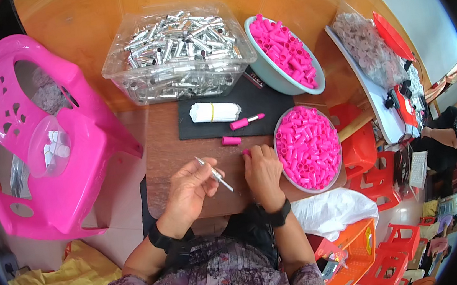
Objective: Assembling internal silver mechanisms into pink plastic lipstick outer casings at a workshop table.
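My left hand [186, 190] pinches a slim silver tube [215, 173] with a thin white stick end showing at its lower tip. My right hand [264, 173] is closed over a small pink piece [246, 152] at the table, mostly covered by the fingers. Just beyond the hands lie a loose pink cap [231, 140] and a pink lipstick [247, 121] with its cap off. On the black mat [194, 133] rests a bundle of white sticks [214, 111] held by a yellow band. Beside my right hand stands a round bowl [339, 156] heaped with pink tube parts [307, 145].
A clear plastic bin [115, 71] full of silver tubes stands at the back. Next to it, a pale blue basin [266, 77] holds more pink parts. A pink chair [80, 136] with a small tub [35, 154] of white pieces is at the left. Red stools [389, 265] stand at right.
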Tool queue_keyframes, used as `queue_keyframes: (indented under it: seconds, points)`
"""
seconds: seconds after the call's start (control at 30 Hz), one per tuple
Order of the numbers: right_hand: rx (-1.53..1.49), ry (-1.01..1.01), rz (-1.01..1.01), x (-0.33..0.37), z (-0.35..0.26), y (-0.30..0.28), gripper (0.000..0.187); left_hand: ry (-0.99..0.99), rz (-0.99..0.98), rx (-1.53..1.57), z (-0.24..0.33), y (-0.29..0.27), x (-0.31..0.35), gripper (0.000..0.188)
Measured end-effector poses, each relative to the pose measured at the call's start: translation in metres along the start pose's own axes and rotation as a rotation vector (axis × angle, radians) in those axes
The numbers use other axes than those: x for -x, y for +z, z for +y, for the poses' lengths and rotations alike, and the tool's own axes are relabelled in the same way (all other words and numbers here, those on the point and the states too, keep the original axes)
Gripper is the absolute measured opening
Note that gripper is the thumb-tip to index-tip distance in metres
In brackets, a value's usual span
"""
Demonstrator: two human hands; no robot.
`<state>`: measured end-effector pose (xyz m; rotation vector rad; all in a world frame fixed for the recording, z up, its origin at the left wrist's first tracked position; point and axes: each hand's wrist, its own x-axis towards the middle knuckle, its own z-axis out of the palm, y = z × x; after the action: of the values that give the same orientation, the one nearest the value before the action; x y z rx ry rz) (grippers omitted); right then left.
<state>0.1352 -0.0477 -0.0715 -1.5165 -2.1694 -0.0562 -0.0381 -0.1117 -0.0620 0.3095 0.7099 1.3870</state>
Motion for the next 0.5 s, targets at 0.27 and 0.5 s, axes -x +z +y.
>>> queue_keyframes:
  seconds: [0.27, 0.5]
  points:
    - [-1.058, 0.278, -0.301, 0.012, 0.004, -0.039, 0.016, -0.166, -0.171, -0.23, -0.003, 0.008, 0.01, 0.036]
    - [-1.326, 0.375, -0.463, 0.005, 0.014, -0.051, 0.015, -0.263, -0.262, -0.433, 0.002, 0.02, 0.016, 0.039]
